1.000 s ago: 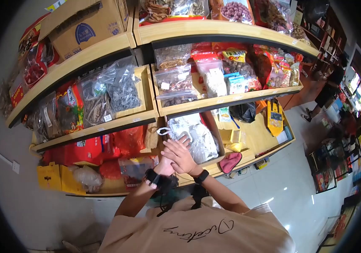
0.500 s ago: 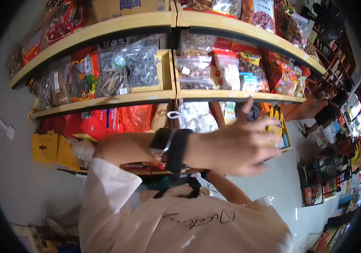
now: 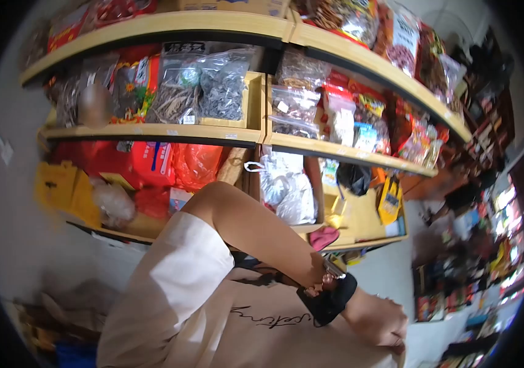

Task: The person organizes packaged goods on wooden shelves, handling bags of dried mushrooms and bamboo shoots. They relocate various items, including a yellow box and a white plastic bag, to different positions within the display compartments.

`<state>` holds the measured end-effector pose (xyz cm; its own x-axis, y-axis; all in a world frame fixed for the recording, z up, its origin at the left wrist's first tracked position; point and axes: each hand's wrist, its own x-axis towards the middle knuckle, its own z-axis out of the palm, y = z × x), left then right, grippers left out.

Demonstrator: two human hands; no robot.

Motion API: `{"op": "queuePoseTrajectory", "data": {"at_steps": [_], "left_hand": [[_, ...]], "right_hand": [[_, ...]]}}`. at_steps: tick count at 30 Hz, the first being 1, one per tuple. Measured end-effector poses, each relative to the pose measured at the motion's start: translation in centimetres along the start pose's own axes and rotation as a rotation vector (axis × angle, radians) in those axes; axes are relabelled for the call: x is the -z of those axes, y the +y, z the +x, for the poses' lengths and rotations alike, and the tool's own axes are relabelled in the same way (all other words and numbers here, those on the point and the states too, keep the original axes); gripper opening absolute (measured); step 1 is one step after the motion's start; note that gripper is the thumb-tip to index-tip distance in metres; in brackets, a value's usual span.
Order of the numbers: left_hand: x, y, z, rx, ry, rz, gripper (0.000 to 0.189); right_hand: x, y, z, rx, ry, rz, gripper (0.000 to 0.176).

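Observation:
My left arm reaches across my chest. My left hand (image 3: 381,320) rests against the right side of my light shirt (image 3: 170,288), its fingers curled in. Whether they grip the cloth or something else is hidden. On that wrist are a watch (image 3: 334,267) and a wide black band (image 3: 329,300). My right hand is out of sight. Nearest beyond the forearm stand the shelves, with a silvery plastic bag (image 3: 289,190) in a wooden compartment and a dark pink object (image 3: 323,238) at the lower edge.
Clear bags of dried goods (image 3: 222,86) and red packets line the middle shelf (image 3: 201,134). Below lie an orange-red plastic bag (image 3: 197,162), a yellow box (image 3: 63,187) and a black bag (image 3: 355,178). Blurred shop displays and a person in dark clothes (image 3: 461,196) are at right.
My left hand has swung down from in front of the shelves, where its fingers were spread, to my right side, and curled. My right forearm has gone from sight. The view has tilted.

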<state>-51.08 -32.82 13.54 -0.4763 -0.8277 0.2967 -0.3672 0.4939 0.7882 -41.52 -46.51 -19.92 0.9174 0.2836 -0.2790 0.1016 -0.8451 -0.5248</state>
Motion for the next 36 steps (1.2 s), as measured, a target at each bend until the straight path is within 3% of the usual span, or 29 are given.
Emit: {"op": "queuePoseTrajectory", "data": {"at_steps": [4, 12, 18, 19, 20, 21, 23, 24, 26, 27, 28, 29, 31, 32, 33, 36], "left_hand": [[0.2, 0.3, -0.4, -0.139, 0.073, 0.057, 0.036], [1.1, -1.8, -2.9, -0.243, -0.097, -0.217, 0.034], [2.5, -3.3, -6.1, -0.25, -0.227, -0.506, 0.033], [2.6, -3.5, -6.5, -0.241, -0.241, -0.538, 0.033], [2.5, -4.3, -6.7, -0.186, -0.261, -0.474, 0.033], [3.4, -3.6, -7.3, -0.346, -0.104, -0.492, 0.038], [4.7, -6.9, -8.3, -0.321, 0.029, -0.789, 0.056], [4.7, -9.2, -10.1, 0.077, 0.184, -1.016, 0.065], [8.8, -10.5, -9.4, -0.504, 0.176, -1.529, 0.071], [10.3, -10.9, -9.9, -0.579, 0.31, -1.552, 0.069], [11.7, -11.1, -10.4, -0.654, 0.447, -1.563, 0.067], [12.8, -11.4, -10.9, -0.488, 0.794, -1.47, 0.066], [13.9, -12.9, -11.2, -0.5, 0.841, -1.39, 0.063], [14.2, -13.5, -11.1, -0.494, 0.841, -1.376, 0.063], [14.5, -14.1, -10.9, -0.485, 0.816, -1.339, 0.059], [15.3, -16.2, -9.5, -0.479, 0.842, -1.359, 0.058]], "right_hand": [[-0.1, 2.1, -0.9, 0.0, -0.066, -0.11, 0.03], [3.8, 4.3, 0.0, 0.094, -0.147, -0.363, 0.028], [12.8, -2.8, 4.7, 0.271, 0.185, -0.731, 0.03], [13.8, -5.1, 4.6, 0.216, 0.115, -0.689, 0.032], [13.8, -5.2, 5.4, 0.304, 0.076, -0.634, 0.034], [13.6, -4.9, 5.6, 0.378, 0.036, -0.57, 0.035], [16.0, -8.3, 4.3, 0.396, -0.153, -0.439, 0.034], [16.4, -7.7, 3.8, 0.334, -0.116, -0.403, 0.034], [16.5, -5.8, 2.1, 0.199, 0.061, 0.638, 0.035], [15.7, -5.2, 1.2, 0.144, 0.167, 1.161, 0.036], [16.3, -6.0, 1.4, 0.133, 0.21, 1.186, 0.036], [17.9, -8.1, 2.0, 0.243, 0.413, 1.115, 0.037], [20.8, -11.5, 2.0, 0.44, 0.787, 0.932, 0.039], [21.8, -11.3, 1.6, 0.494, 0.738, 0.979, 0.041], [21.2, -8.8, 3.0, 0.429, 0.616, 1.409, 0.046], [22.4, -8.5, 1.2, 0.405, 0.609, 1.597, 0.058]]}}
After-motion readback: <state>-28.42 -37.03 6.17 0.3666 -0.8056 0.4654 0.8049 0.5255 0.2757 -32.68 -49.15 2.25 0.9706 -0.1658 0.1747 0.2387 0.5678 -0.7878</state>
